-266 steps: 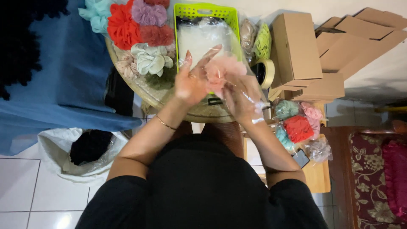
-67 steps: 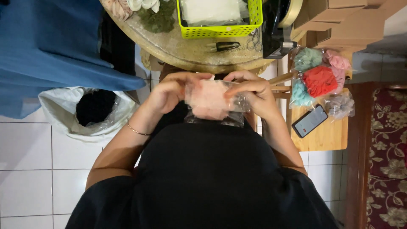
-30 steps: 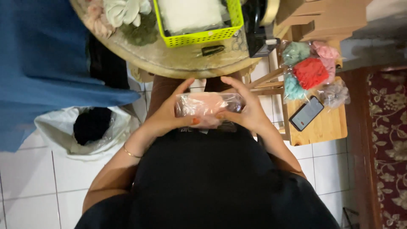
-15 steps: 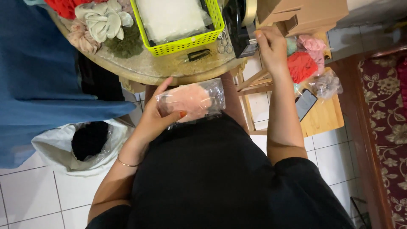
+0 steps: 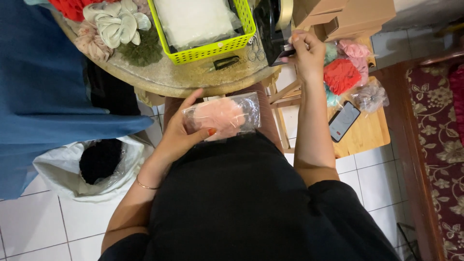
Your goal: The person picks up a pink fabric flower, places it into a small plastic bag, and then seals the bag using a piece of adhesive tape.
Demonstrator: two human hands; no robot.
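The left hand [image 5: 181,133] grips a clear bag of pink fabric [image 5: 222,116] over the lap, while the right hand [image 5: 304,50] pinches a dark tape dispenser [image 5: 271,24] on the bench [image 5: 193,79].

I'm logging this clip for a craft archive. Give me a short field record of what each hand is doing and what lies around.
left hand: holds a clear plastic bag with a pink fabric piece inside, over the lap
right hand: reaches to the black tape dispenser at the table edge
round table: bears a yellow-green plastic basket, fabric flowers
wooden stool: black phone
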